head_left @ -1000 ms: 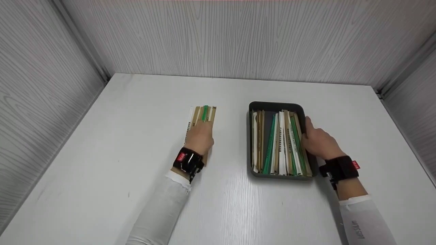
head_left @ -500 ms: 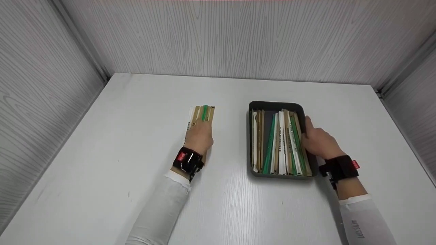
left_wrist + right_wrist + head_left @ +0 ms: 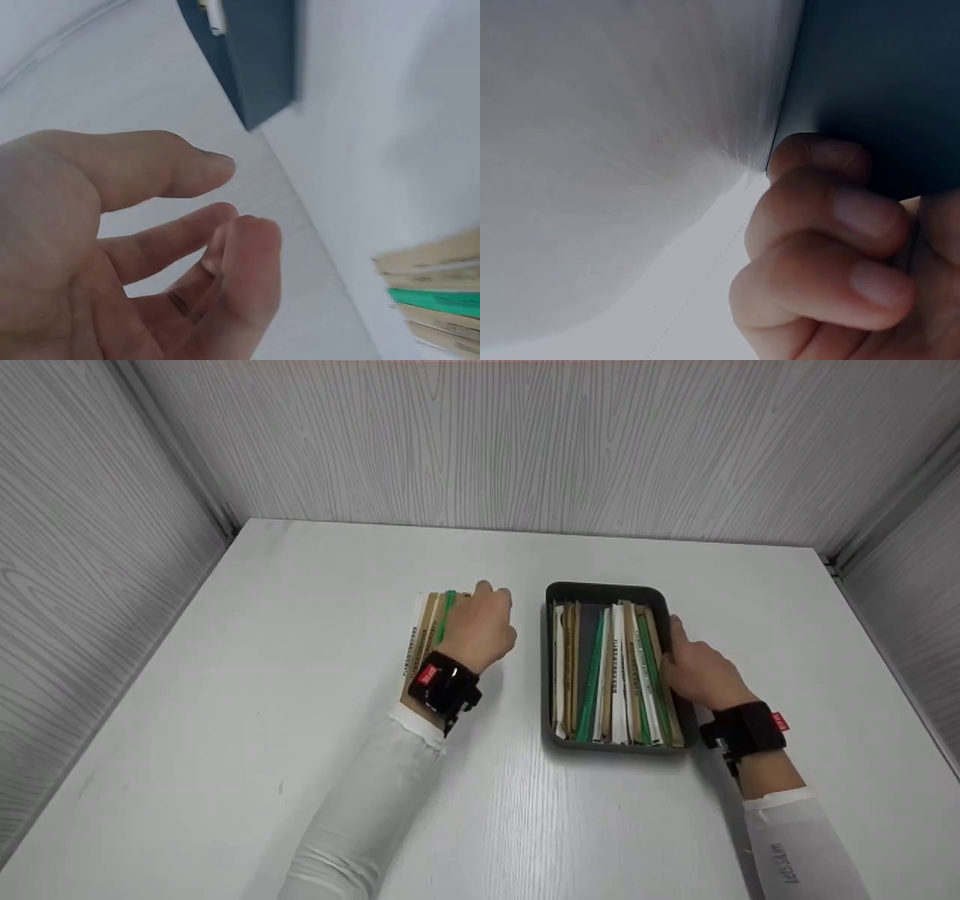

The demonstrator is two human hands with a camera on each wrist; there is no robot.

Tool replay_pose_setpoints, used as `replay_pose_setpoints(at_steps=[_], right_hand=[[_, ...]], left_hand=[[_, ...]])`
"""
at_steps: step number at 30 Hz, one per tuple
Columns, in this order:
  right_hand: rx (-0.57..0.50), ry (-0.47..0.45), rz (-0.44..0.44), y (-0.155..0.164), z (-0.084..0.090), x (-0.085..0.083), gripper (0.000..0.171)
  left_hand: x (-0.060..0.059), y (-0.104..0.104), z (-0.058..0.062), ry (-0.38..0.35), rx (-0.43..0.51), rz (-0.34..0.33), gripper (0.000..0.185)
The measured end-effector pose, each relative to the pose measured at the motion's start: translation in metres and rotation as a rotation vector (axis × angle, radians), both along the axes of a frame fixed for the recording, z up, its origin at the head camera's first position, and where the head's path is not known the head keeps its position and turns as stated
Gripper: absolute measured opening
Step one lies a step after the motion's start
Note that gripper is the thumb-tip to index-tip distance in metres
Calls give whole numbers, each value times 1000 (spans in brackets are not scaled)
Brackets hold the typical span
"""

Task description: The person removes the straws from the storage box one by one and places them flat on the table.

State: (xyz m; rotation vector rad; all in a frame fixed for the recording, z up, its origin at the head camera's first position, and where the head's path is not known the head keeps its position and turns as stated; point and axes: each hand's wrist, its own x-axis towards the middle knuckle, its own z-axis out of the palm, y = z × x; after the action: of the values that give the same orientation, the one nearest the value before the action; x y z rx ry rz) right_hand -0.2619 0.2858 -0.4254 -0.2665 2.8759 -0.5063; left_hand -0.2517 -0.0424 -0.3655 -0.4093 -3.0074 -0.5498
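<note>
On the white table (image 3: 300, 675), head view: the left hand (image 3: 476, 626) hovered over a flat row of paper-wrapped chopstick packets (image 3: 424, 634), fingers loosely curled, grasping nothing; the right hand (image 3: 697, 671) gripped the right wall of the dark tray (image 3: 607, 589) packed with similar packets. Such packets were judged light, thin, stiff lengthwise and slippery, best pinched mid-length across the width.

Left wrist view: relaxed fingers (image 3: 187, 169) held nothing; packet ends (image 3: 435, 292) lay at lower right, the tray's corner (image 3: 255, 60) beyond.

Right wrist view: curled fingers (image 3: 832, 217) pressed the tray wall (image 3: 885, 75).
</note>
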Motion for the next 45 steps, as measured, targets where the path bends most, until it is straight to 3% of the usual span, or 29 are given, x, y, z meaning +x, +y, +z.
replay_pose_setpoints(at_steps=[5, 10, 17, 24, 35, 45], right_hand=[[-2, 3, -5, 0, -2, 0, 70], [0, -3, -15, -1, -2, 0, 70], [7, -12, -15, -1, -2, -1, 70], [2, 6, 0, 0, -2, 0, 69], [-10, 20, 17, 2, -1, -1, 69], [-5, 12, 8, 3, -2, -1, 69]], left_hand=[[-2, 35, 16, -47, -13, -69, 11], [-1, 71, 20, -55, -69, -137, 8], [3, 112, 3, -69, -316, -232, 25], [1, 137, -18, -96, -432, -202, 34], [-5, 144, -34, -110, -402, -119, 21], [-11, 142, -42, -172, -237, -98, 22]])
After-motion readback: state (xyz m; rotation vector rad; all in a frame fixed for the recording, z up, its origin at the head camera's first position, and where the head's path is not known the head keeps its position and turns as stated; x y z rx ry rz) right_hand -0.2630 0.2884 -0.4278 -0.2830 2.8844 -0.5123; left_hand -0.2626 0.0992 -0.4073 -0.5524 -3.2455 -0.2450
